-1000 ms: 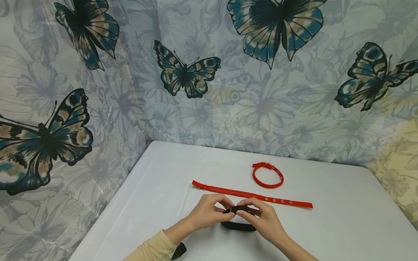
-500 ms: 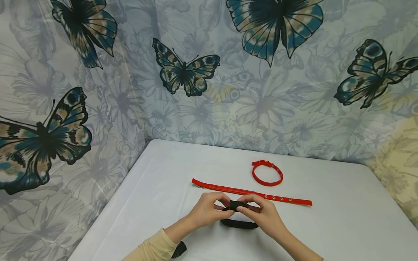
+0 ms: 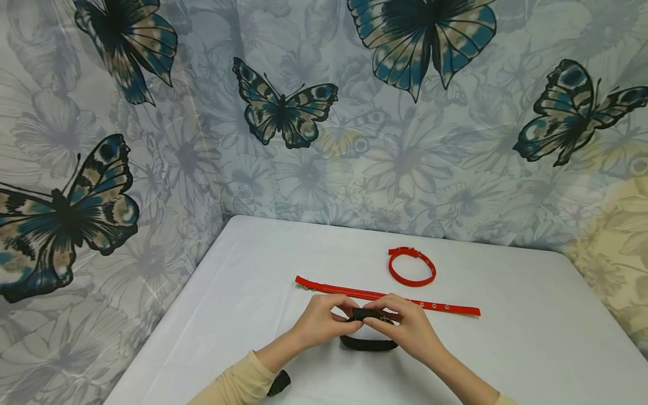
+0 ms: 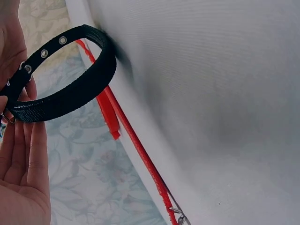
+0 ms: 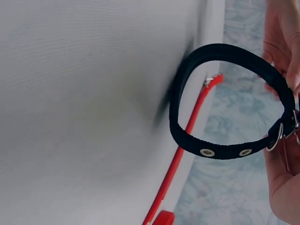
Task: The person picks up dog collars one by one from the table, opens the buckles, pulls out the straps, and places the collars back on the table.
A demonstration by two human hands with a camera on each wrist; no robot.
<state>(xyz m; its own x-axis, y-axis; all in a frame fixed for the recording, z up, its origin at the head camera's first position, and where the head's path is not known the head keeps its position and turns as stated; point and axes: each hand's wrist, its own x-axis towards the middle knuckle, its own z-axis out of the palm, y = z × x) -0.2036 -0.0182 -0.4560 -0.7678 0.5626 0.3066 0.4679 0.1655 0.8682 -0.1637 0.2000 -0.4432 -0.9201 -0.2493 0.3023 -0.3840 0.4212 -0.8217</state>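
Observation:
A black fabric collar with metal eyelets hangs as a closed loop between both hands, over the white table. My left hand pinches it at the buckle part from the left. From the right, my right hand pinches the same stretch, thumb in front. The right wrist view shows the metal buckle and a D-ring close by the fingers. In the left wrist view, the row of eyelets runs along the collar's upper side. The fingers partly hide the strap end.
Behind the hands a red collar lies stretched out on the white table. Farther back rests another red collar, buckled into a ring. A black object shows beside the left sleeve. Butterfly-patterned cloth hangs behind the table.
Both hands keep pinching the black collar and shift its strap end at the buckle; the end rose between the fingers and stays raised. The red collars have stayed in place on the table.

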